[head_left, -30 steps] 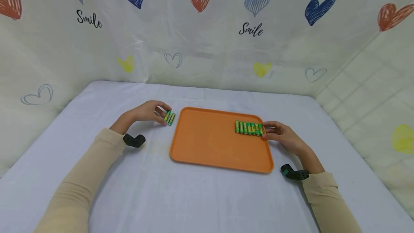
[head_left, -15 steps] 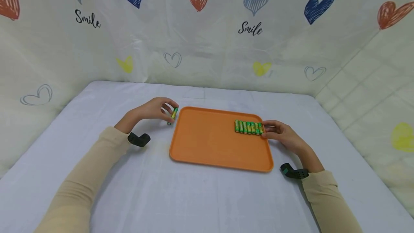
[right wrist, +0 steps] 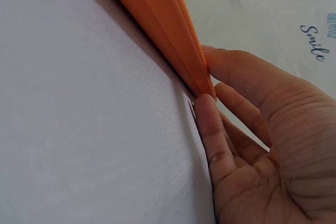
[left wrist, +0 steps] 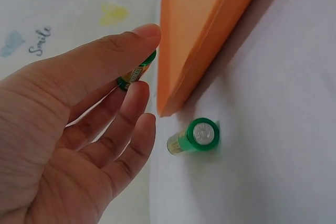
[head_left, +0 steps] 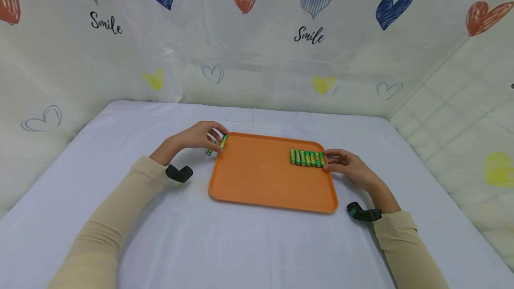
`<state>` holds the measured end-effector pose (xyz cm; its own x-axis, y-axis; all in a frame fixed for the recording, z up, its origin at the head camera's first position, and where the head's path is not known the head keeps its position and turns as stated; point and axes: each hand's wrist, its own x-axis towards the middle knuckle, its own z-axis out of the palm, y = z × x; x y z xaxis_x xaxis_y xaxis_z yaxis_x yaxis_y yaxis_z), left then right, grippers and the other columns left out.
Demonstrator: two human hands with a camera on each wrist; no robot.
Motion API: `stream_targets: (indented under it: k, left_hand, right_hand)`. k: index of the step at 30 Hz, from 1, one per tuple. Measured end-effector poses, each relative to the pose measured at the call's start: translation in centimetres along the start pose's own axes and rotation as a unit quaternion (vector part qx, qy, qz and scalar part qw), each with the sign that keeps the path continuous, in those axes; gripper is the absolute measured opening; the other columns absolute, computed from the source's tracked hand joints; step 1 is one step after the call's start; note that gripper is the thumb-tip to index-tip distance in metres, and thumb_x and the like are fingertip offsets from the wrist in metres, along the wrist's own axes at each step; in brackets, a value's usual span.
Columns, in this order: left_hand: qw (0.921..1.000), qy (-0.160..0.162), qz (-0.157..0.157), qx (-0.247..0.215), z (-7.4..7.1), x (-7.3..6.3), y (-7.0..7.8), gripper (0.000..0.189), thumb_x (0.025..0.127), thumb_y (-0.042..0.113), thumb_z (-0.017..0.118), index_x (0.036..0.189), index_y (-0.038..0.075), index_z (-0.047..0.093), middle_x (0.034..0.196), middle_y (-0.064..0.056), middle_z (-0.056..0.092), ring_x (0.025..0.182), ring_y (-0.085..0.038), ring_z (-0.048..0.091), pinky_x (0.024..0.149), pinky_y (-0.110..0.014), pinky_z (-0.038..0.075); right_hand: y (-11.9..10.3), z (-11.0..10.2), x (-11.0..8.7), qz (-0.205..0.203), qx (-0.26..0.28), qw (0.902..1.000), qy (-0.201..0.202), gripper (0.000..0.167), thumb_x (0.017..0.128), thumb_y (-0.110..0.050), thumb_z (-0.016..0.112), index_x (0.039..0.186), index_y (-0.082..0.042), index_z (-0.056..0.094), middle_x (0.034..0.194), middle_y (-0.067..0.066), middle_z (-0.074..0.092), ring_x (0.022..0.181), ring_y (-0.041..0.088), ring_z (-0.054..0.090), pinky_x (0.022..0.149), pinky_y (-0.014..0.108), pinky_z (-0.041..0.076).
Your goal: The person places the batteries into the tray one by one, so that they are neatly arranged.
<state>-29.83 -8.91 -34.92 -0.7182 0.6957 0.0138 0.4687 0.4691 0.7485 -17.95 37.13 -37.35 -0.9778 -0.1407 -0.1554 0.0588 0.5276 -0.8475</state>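
Note:
In the head view my left hand [head_left: 201,135] pinches a green and yellow battery [head_left: 224,140] between thumb and fingers, over the left rim of the orange tray [head_left: 261,182]. Another battery [left wrist: 195,135] lies on the cloth just outside that rim, its silver end toward the left wrist camera. Several matching batteries [head_left: 307,158] lie side by side in a row on the tray's right part. My right hand [head_left: 349,166] reaches over the right rim, thumb and index finger at the two ends of the last battery in the row. In the right wrist view the rim hides those fingertips.
A white cloth [head_left: 257,249] covers the table under the tray. Behind it hangs a pale curtain [head_left: 265,43] printed with hearts and "Smile". A black device [head_left: 179,173] sits at the left wrist, and another [head_left: 363,212] at the right.
My left hand has picked up one of the two loose batteries and carried it right, to the tray's left rim. The right hand and the row stay put.

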Motion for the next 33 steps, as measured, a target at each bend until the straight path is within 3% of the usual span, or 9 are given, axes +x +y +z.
stream_targets:
  k: [10,21,33]
  left_hand:
    - [0.9995,-0.002,0.026,-0.015,1.4,2.0,1.2,0.052,0.077,0.011,0.084,0.123,0.002,0.063,0.112,-0.011,0.063,0.097,-0.024,0.062,0.089,-0.037,0.052]
    - [0.9977,-0.018,0.046,-0.046,3.5,4.0,2.5,0.055,0.076,0.012,0.084,0.125,0.001,0.062,0.112,-0.009,0.063,0.095,-0.021,0.063,0.091,-0.037,0.052]
    - [0.9945,-0.04,0.063,-0.073,5.8,6.1,4.4,0.056,0.078,0.012,0.083,0.127,0.002,0.059,0.122,-0.008,0.06,0.101,-0.021,0.062,0.093,-0.035,0.051]
  right_hand:
    - [0.3,-0.2,-0.1,0.005,-0.004,1.0,0.002,0.064,0.092,-0.026,0.07,0.145,-0.003,0.042,0.13,0.019,0.056,0.102,0.003,0.056,0.087,0.016,0.042]
    - [0.1,-0.2,-0.1,0.003,0.002,1.0,0.002,0.064,0.091,-0.025,0.071,0.144,-0.003,0.043,0.133,0.021,0.054,0.104,0.003,0.056,0.087,0.014,0.043]
    - [0.0,-0.3,-0.1,0.006,0.01,0.9999,0.0,0.064,0.09,-0.025,0.072,0.143,-0.003,0.044,0.131,0.02,0.055,0.105,0.007,0.056,0.088,0.015,0.043]
